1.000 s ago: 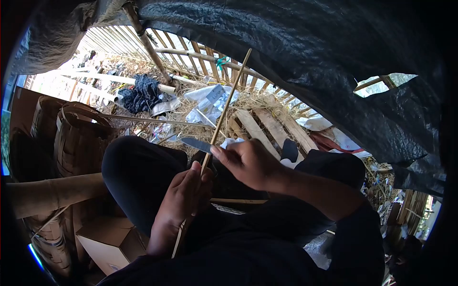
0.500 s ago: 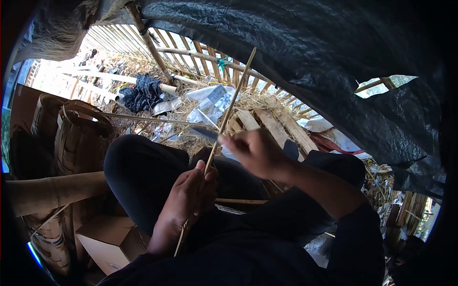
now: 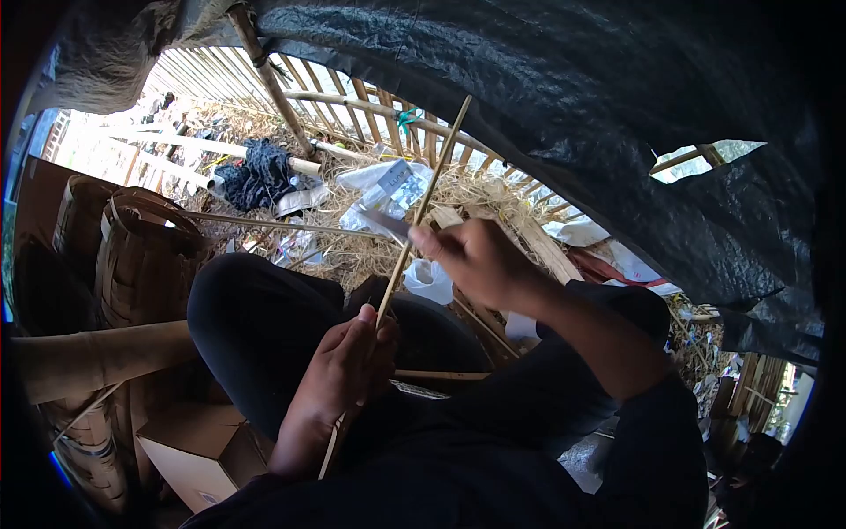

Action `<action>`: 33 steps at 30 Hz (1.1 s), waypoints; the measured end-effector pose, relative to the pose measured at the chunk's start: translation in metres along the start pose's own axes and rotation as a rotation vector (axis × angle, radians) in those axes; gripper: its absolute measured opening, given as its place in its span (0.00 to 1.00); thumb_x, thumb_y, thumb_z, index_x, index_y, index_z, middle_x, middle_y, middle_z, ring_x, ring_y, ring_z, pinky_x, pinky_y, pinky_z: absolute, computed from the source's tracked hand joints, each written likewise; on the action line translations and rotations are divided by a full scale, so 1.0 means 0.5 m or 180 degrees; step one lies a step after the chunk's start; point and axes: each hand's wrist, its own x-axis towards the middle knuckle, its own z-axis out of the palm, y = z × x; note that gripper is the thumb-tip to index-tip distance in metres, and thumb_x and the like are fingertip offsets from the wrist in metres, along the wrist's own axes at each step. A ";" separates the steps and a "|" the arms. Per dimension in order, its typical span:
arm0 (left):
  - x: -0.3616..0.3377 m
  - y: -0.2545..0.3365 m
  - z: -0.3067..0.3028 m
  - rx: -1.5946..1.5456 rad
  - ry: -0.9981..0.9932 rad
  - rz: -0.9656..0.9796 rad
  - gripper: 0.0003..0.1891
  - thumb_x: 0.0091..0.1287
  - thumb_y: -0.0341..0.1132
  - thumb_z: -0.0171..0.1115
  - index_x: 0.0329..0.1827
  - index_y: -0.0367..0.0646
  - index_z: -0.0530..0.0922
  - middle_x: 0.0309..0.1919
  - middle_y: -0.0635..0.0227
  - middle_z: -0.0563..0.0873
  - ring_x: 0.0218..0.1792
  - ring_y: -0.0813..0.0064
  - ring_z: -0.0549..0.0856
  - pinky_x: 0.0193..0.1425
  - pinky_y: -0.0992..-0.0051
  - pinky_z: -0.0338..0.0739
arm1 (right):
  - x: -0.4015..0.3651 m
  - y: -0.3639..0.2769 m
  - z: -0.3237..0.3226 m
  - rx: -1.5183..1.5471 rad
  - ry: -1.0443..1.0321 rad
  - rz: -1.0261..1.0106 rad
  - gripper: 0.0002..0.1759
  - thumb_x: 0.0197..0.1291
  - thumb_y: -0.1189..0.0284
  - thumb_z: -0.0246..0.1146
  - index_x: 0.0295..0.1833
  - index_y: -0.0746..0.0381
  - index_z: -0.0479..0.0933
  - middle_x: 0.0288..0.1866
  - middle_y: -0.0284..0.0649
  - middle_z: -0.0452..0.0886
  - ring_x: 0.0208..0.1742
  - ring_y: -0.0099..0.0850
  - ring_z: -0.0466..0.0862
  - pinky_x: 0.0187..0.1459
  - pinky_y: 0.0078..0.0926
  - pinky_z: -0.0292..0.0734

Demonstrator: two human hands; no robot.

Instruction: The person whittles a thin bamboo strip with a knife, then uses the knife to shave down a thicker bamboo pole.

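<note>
A long, thin bamboo strip [image 3: 444,157] slants up from my lap, its far tip above my knees. My left hand [image 3: 345,360] is wrapped round its lower part, and the strip's tail shows below the wrist. In my right hand [image 3: 476,263] is a knife [image 3: 385,224], its blurred blade pointing left and lying against or just over the strip. The knife's handle is hidden in my fingers.
Woven baskets [image 3: 145,256] and a thick bamboo pole [image 3: 106,360] are at the left, above a cardboard box [image 3: 189,454]. Straw, plastic and dark cloth [image 3: 257,176] lie ahead, before a slatted fence [image 3: 352,110]. Black sheeting [image 3: 564,97] hangs at the upper right.
My right hand and the knife have moved slightly upward, and the blade shows more clearly. My left hand keeps its hold on the strip, and the view has shifted a little.
</note>
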 end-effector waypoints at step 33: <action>-0.011 0.007 0.003 -0.0298 -0.0107 -0.0070 0.20 0.80 0.52 0.41 0.34 0.47 0.67 0.15 0.81 0.63 0.09 0.87 0.59 0.14 0.83 0.54 | 0.014 -0.013 -0.033 0.0412 0.0078 0.0422 0.37 0.73 0.46 0.52 0.15 0.61 0.68 0.11 0.26 0.64 0.16 0.17 0.64 0.21 0.27 0.61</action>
